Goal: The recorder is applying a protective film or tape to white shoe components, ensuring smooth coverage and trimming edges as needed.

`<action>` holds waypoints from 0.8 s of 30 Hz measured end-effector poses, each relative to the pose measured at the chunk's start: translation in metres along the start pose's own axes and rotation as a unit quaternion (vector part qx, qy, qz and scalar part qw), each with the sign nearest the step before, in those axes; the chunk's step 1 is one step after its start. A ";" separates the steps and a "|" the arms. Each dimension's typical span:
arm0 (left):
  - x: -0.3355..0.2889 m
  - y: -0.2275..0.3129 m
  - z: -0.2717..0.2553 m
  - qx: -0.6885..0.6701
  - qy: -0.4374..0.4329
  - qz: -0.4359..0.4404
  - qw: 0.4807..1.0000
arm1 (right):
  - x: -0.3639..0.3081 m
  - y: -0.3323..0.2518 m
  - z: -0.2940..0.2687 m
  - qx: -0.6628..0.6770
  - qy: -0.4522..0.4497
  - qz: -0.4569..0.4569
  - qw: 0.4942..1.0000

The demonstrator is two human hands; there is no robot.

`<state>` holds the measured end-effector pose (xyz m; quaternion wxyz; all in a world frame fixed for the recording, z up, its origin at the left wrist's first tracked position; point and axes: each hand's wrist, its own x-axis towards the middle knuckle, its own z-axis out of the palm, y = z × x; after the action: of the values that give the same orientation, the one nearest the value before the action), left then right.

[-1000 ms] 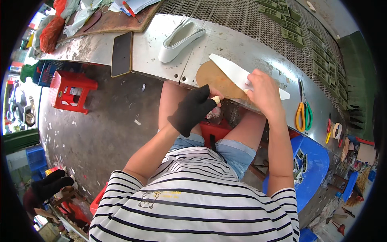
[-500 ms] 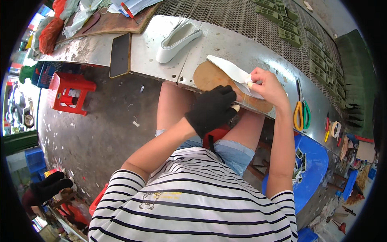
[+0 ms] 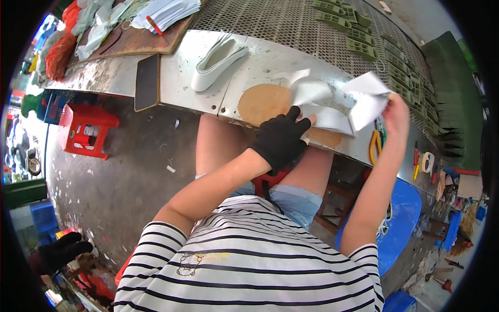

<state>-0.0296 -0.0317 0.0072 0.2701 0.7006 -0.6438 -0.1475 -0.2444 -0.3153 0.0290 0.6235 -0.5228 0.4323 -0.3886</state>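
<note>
My left hand [image 3: 280, 138], in a black glove with bare fingertips, is closed at the near edge of a white curved piece [image 3: 332, 118]. That piece lies over a brown oval board [image 3: 260, 103] at the bench's front edge. Off to the right, my bare right hand [image 3: 396, 112] pinches a thin white sheet [image 3: 366, 93], creased and smeared by motion. More white material [image 3: 312, 91], also blurred, rises over the board between both hands; whether it joins the sheet I cannot tell. A folded white band [image 3: 215, 65] stands on the metal bench to the left.
A phone [image 3: 147, 83] lies at the bench edge. Orange-handled scissors [image 3: 375, 147] lie beside my right forearm. Several olive-green moulded parts [image 3: 358, 39] sit on the mesh surface behind. A red stool [image 3: 88, 130] stands on the left, a blue basin [image 3: 403, 223] at lower right.
My right hand has moved right and away from the board, pulling the thin white sheet with it. My left hand stays at the board beside the white piece.
</note>
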 end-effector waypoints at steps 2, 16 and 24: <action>0.004 -0.001 -0.001 0.002 -0.002 -0.003 1.000 | 0.003 -0.028 -0.039 0.027 0.071 -0.046 0.996; 0.043 0.011 -0.002 -0.889 0.038 -0.093 0.447 | -0.148 -0.044 0.158 -0.430 -0.250 -0.478 0.724; 0.024 -0.021 -0.061 -0.707 0.141 -0.176 0.670 | 0.100 -0.006 0.047 -0.605 0.127 -0.264 0.740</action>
<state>0.0246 -0.0429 0.0485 0.7414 0.4121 -0.1658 -0.5030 -0.1678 -0.3956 0.0255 -0.0121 -0.8292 0.4961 -0.2572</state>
